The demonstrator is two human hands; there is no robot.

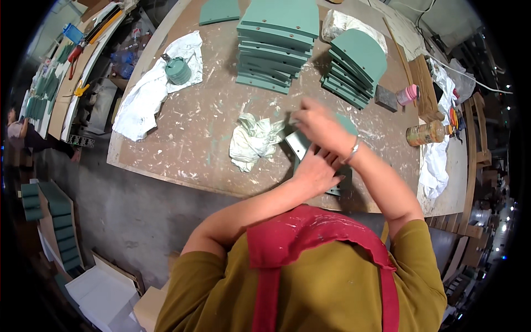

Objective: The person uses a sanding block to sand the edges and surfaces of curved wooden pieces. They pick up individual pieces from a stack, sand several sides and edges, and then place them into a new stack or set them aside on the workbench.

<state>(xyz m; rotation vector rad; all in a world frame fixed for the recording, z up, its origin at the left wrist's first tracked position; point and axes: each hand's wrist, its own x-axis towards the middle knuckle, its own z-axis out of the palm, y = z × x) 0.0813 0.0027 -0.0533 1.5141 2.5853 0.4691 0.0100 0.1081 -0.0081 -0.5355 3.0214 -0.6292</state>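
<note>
Close in front of me on the table lies a green curved panel [347, 123], largely covered by my hands, with a white piece [297, 145] showing at its left. My left hand [316, 172] rests on the panel with its fingers stretched out and apart. Above it, my right hand [319, 126] crosses over with curled fingers. A dark, blurred bit shows at its fingertips, too unclear to name. Just left of both hands sits a crumpled pale cloth [251, 143], stained green.
Stacked green panels [279, 33] stand at the far middle, beside a smaller stack [357, 61]. A green jar [178, 71] sits on a white cloth [138, 113] at left. On the right are a dark block [385, 98], a pink container [408, 94] and an amber jar [425, 133].
</note>
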